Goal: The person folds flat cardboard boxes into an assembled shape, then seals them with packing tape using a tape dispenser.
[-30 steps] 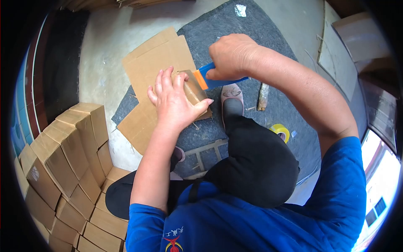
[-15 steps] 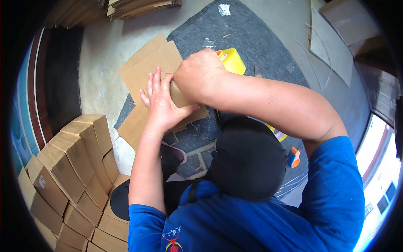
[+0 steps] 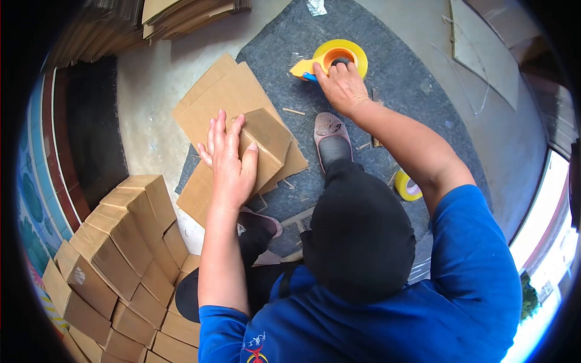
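My left hand [image 3: 230,158] lies on the cardboard with its fingers spread, pressing against the side of a small folded box [image 3: 265,142]. Flat cardboard sheets [image 3: 212,91] lie beneath that box. Farther right, my right hand [image 3: 344,88] is closed on the orange and yellow tape dispenser [image 3: 316,63], which carries a wide roll of yellow tape [image 3: 358,51]. Its fingers reach into the roll's centre. A blue part of the dispenser shows beside the index finger.
Small closed boxes [image 3: 115,242] are stacked at the lower left. Bundles of flat cardboard [image 3: 181,18] stand at the top left. Another tape roll [image 3: 408,185] lies by my right knee, on the dark mat [image 3: 399,85]. My shoe [image 3: 330,124] rests between the hands.
My right hand has moved away from the box to the right and taken hold of the tape dispenser. My left hand stays at the box, whose top now shows.
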The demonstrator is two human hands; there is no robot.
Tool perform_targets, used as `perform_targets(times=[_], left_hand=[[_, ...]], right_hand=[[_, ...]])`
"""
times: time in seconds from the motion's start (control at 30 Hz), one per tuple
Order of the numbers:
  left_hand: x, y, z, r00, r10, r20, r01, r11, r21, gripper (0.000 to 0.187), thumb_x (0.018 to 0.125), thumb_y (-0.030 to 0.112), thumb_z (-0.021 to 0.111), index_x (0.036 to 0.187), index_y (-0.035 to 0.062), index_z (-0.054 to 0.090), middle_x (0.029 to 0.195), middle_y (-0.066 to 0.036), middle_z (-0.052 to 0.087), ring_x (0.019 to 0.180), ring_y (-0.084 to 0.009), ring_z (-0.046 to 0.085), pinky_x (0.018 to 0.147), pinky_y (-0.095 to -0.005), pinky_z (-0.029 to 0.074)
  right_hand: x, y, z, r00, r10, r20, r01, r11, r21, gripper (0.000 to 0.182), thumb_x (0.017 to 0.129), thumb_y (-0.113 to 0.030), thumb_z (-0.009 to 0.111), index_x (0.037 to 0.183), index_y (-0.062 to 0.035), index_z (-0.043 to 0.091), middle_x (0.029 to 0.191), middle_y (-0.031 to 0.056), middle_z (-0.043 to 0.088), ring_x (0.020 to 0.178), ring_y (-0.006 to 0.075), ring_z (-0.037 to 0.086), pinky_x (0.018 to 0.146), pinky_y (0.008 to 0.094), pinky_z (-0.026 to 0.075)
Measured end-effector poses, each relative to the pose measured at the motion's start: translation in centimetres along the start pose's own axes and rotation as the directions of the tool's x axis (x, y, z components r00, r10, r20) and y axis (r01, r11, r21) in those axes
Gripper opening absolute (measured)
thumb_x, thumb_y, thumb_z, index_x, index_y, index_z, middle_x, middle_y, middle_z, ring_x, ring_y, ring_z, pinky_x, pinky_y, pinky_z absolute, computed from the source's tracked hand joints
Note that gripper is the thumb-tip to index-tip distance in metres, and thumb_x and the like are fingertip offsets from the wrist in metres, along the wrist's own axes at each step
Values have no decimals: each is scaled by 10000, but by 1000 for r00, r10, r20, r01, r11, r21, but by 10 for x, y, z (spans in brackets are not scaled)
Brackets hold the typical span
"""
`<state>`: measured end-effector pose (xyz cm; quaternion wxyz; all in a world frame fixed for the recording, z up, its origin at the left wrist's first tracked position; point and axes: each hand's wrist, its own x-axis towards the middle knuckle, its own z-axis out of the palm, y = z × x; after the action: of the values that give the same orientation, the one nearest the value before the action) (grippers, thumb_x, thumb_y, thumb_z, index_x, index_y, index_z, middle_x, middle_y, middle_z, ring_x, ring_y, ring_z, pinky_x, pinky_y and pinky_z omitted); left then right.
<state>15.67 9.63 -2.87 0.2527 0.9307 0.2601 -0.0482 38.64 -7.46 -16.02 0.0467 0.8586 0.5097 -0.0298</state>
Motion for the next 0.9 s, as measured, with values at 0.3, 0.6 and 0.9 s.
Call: perform_targets(times=[0.3, 0.6, 0.9], left_hand=[[-3, 4, 22, 978, -12, -209, 26, 998, 61, 482, 972, 128, 503, 1450, 101, 445, 1551, -138, 374, 1465, -346, 286, 1172, -617, 13], [-3, 4, 27, 968, -21, -249, 39, 997, 69, 478, 955, 111, 499, 1430, 85, 452, 1537, -149, 376, 1465, -354, 277, 1174, -624, 25], [-13, -6, 28, 808, 35, -588, -126, 985, -115, 266, 782, -74, 585, 1029, 27, 581, 1149, -186, 520, 1124, -366, 510, 1003, -449, 417]], right_hand=[[11, -94, -46, 959, 262, -109, -39, 504, 863, 451, 922, -283, 595, 1298, -38, 549, 1239, 169, 580, 1177, 337, 527, 996, 443, 407], [27, -158, 30, 906, 321, 277, -385, 351, 854, 438, 969, -347, 490, 1298, -69, 570, 1323, 137, 540, 1251, 339, 477, 1049, 469, 367], [13, -125, -61, 967, 58, -250, 234, 202, 951, 495, 970, -266, 539, 1392, -20, 463, 1370, 204, 495, 1239, 346, 480, 1073, 415, 365]])
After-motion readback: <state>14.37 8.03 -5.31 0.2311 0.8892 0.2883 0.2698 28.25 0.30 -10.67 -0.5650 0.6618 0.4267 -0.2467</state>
